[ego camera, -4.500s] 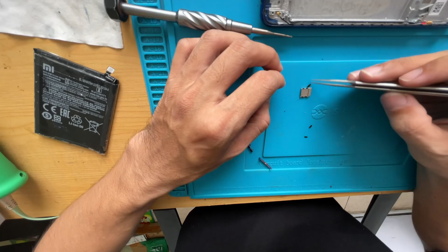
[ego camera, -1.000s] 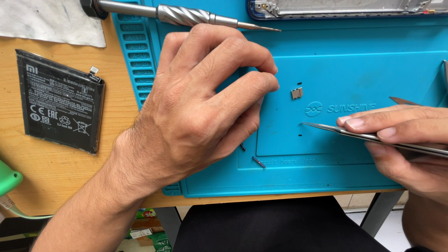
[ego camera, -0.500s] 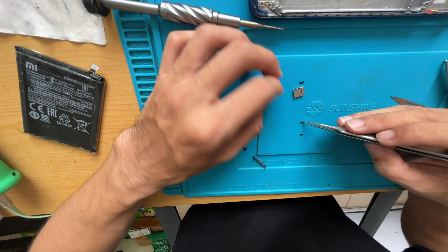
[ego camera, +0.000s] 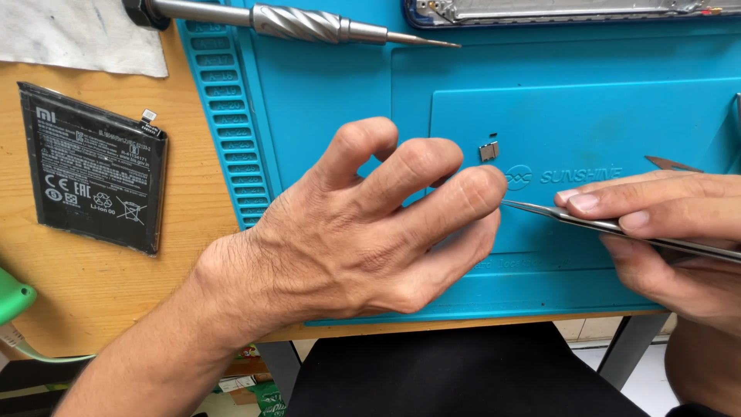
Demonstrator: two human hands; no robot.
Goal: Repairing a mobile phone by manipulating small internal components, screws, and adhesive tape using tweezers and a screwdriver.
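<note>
My left hand arches over the blue work mat, fingers spread and bent, tips down near the mat; its thumb and palm side are hidden and nothing shows in it. My right hand grips thin metal tweezers whose point lies next to my left hand's fingers. A tiny square metal part rests on the mat just above those fingertips.
A grey precision screwdriver lies across the mat's top. A phone frame sits at the top edge. A black flat battery and a white cloth lie on the wooden table; a green object shows at left.
My left hand has lifted its knuckles and spread its fingers, shifting slightly toward the tweezers. My right hand with the tweezers has held its place since a second ago.
</note>
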